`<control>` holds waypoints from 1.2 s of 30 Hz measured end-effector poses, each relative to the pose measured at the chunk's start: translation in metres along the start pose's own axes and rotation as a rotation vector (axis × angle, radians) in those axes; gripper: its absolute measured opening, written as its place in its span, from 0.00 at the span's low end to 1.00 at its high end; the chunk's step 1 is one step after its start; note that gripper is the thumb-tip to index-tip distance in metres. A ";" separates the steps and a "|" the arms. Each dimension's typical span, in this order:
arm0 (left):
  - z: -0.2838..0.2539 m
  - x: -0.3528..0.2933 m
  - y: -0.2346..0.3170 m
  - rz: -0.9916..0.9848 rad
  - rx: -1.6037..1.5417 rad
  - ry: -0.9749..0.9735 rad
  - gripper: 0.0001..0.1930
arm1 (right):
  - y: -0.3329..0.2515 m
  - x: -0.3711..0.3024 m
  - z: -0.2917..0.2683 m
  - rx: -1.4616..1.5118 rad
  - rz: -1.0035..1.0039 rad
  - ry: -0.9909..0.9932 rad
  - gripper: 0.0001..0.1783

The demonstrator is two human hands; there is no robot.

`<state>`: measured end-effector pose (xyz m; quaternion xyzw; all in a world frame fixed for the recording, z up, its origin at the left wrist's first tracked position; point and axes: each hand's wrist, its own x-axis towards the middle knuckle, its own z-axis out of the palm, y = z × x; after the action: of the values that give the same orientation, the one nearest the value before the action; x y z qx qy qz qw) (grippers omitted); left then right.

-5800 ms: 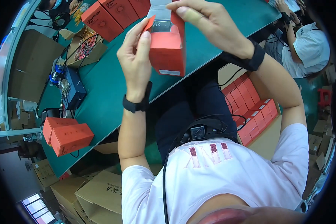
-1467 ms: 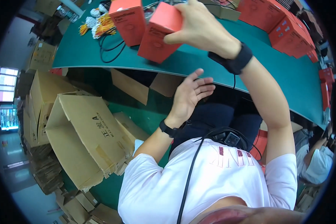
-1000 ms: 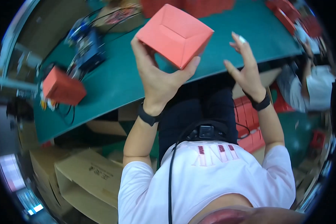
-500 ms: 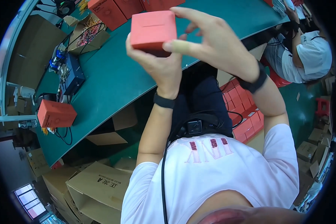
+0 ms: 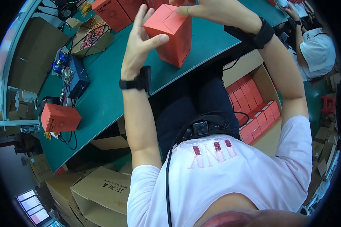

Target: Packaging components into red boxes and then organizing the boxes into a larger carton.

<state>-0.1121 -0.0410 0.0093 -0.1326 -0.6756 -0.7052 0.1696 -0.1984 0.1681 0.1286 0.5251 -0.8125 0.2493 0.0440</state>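
A red cardboard box [image 5: 176, 41] stands upright and slightly turned on the green table [image 5: 102, 90], its top closed with flap lines showing. My left hand [image 5: 138, 47] is at its left side, fingers stretched up and apart, thumb laid against the box's front. My right hand [image 5: 216, 13] reaches over from the right. Its thumb rests on the far part of the box's top, and its fingers bend at the far edge, partly cut off by the picture's upper edge.
More red boxes [image 5: 113, 15] stand at the back; another red box [image 5: 60, 117] sits at the left. A blue metal device [image 5: 75, 77] and a carton of wires [image 5: 91, 38] are nearby. An open carton [image 5: 269, 140] holds many red boxes below right. A co-worker [image 5: 316, 55] sits far right.
The red box has come down from my raised hands onto the table and turned. My left hand has shifted to its left side with fingers apart; my right hand has moved up to its top.
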 end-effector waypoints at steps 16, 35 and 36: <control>0.051 -0.004 -0.014 0.078 0.164 -0.044 0.58 | -0.025 -0.006 -0.029 0.051 0.150 -0.288 0.24; 0.086 -0.006 -0.001 0.228 0.497 -0.067 0.58 | -0.014 -0.055 -0.039 0.013 0.135 -0.239 0.25; 0.089 -0.006 0.000 0.234 0.540 -0.042 0.57 | -0.015 -0.057 -0.038 0.013 0.139 -0.238 0.25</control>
<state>-0.1102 0.0479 0.0110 -0.1742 -0.8223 -0.4726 0.2650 -0.1674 0.2276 0.1484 0.4935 -0.8449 0.1929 -0.0734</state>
